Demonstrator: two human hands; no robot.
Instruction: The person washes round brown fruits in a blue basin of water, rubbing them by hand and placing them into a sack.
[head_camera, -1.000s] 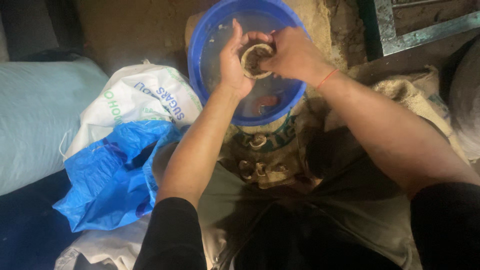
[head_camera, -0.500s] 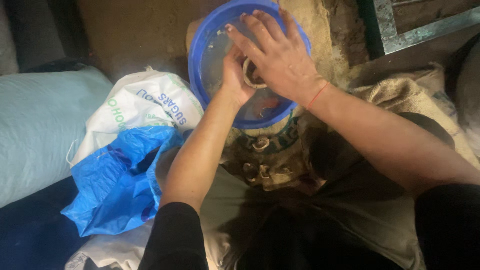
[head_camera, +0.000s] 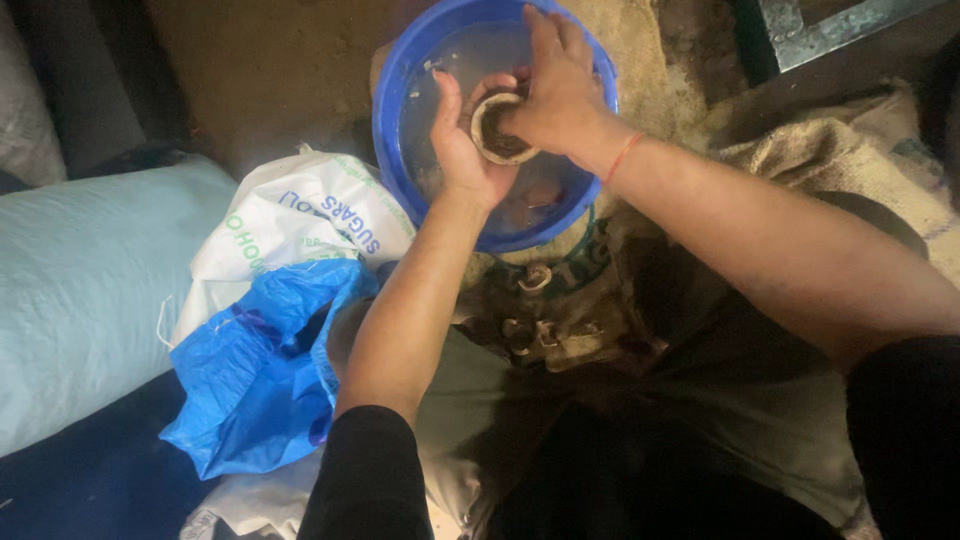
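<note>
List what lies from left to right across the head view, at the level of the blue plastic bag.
Pale woven sack → crumpled blue plastic bag → left forearm → small clay pieces on the lap → right forearm.

I see blue basin (head_camera: 400, 150): plastic, smooth, glossy, wet sheen inside. Small round cup (head_camera: 500, 130) held over it: looks like unglazed clay, matt, rough, muddy. Left hand (head_camera: 462, 150) and right hand (head_camera: 560, 95) bare, damp look. Thread on right wrist (head_camera: 622, 155): thin red cord. Under basin, sacking (head_camera: 800, 150): coarse jute weave, matt, soiled. At left, white sack (head_camera: 300, 230): woven plastic, slight sheen. Near it, blue bag (head_camera: 250, 380): thin plastic film, crinkled, glossy. Far left, pale sack (head_camera: 80, 300): woven, matt. Sleeves black cloth.
</note>
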